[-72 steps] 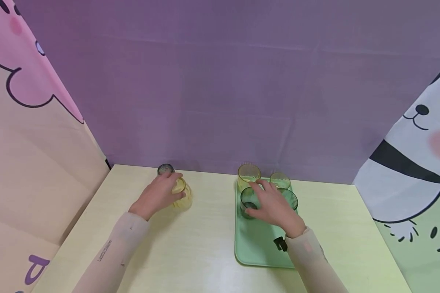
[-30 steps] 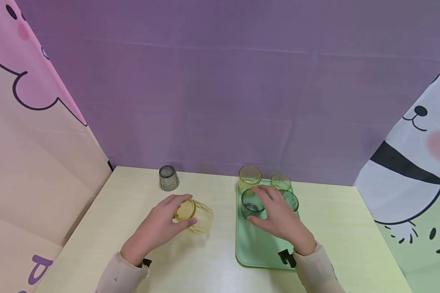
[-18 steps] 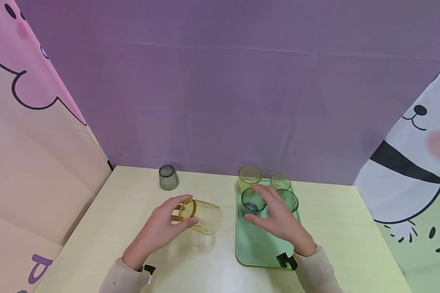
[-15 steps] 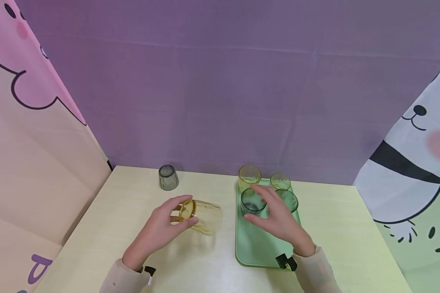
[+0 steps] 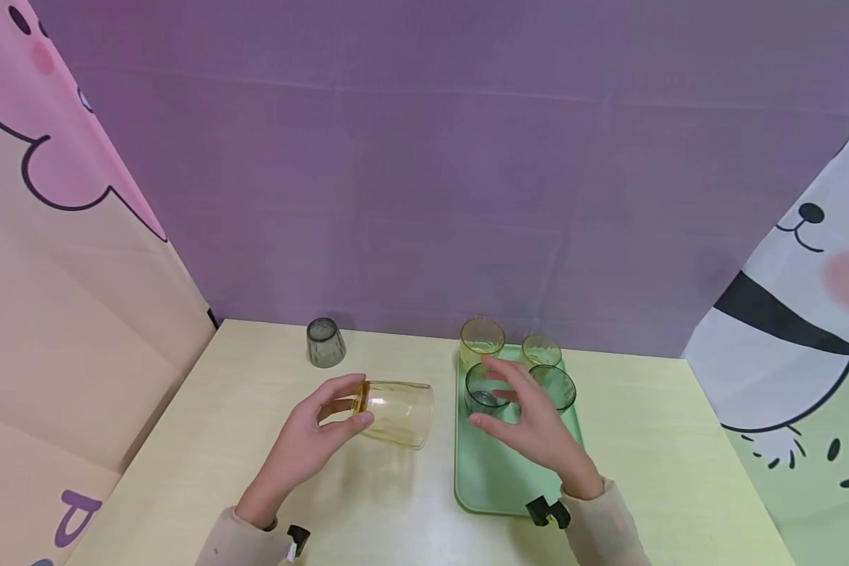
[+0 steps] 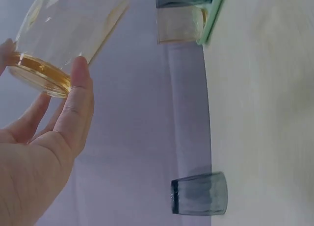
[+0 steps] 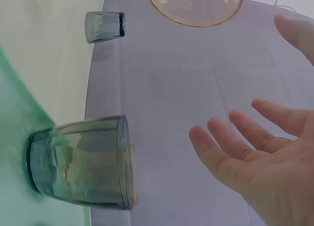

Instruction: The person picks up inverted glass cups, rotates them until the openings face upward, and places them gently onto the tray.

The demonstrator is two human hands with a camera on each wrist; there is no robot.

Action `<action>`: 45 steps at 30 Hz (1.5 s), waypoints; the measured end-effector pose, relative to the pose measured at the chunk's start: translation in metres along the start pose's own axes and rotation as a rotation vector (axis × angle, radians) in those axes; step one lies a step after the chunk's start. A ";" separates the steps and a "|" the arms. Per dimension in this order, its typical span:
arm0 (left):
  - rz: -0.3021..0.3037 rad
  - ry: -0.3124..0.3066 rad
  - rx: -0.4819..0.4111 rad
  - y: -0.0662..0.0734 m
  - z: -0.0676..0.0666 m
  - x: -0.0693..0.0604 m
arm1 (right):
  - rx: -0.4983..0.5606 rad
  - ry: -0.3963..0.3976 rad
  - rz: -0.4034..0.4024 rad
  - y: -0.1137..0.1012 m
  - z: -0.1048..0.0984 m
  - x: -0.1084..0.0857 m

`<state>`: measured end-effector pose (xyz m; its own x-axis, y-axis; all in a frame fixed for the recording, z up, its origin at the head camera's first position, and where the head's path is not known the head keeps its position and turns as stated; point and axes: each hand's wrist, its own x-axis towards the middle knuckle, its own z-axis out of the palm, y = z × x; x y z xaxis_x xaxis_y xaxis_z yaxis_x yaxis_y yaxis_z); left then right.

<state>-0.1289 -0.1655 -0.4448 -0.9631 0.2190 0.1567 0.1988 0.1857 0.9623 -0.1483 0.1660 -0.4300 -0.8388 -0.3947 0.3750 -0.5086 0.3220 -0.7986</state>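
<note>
A yellow glass (image 5: 399, 413) lies sideways in the air above the table, its base gripped between the thumb and fingers of my left hand (image 5: 307, 444) and its mouth facing right. In the left wrist view, the fingers of my left hand (image 6: 54, 133) surround the base of the yellow glass (image 6: 68, 30). My right hand (image 5: 541, 428) hovers over the green tray (image 5: 495, 479), fingers spread and holding nothing. Close to its fingertips a dark green-grey glass (image 5: 483, 393) stands upright on the tray. The right wrist view shows my right hand (image 7: 265, 157) apart from that glass (image 7: 83, 162).
A grey glass (image 5: 325, 343) stands base-up at the table's back left. Along the tray's back are a larger yellow glass (image 5: 481, 339), a smaller yellow glass (image 5: 541, 350) and another green glass (image 5: 555, 387). A purple cloth (image 5: 396, 196) hangs behind the table.
My left hand has lifted the yellow glass from beside the grey one, brought it right and nearer, and turned it sideways. My right hand has shifted slightly toward the near side.
</note>
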 end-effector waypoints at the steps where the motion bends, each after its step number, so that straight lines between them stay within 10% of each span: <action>1: -0.003 0.003 -0.015 0.000 0.000 0.000 | 0.011 0.002 0.001 0.000 0.001 0.000; 18: -0.011 0.029 -0.309 -0.002 0.017 -0.002 | 0.230 -0.016 -0.090 -0.003 0.027 0.003; 45: -0.049 -0.016 -0.510 0.000 0.038 0.000 | 0.302 -0.036 -0.098 -0.016 0.037 0.012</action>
<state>-0.1216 -0.1290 -0.4537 -0.9653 0.2374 0.1087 0.0353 -0.2938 0.9552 -0.1430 0.1237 -0.4301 -0.7787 -0.4429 0.4443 -0.5011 0.0131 -0.8653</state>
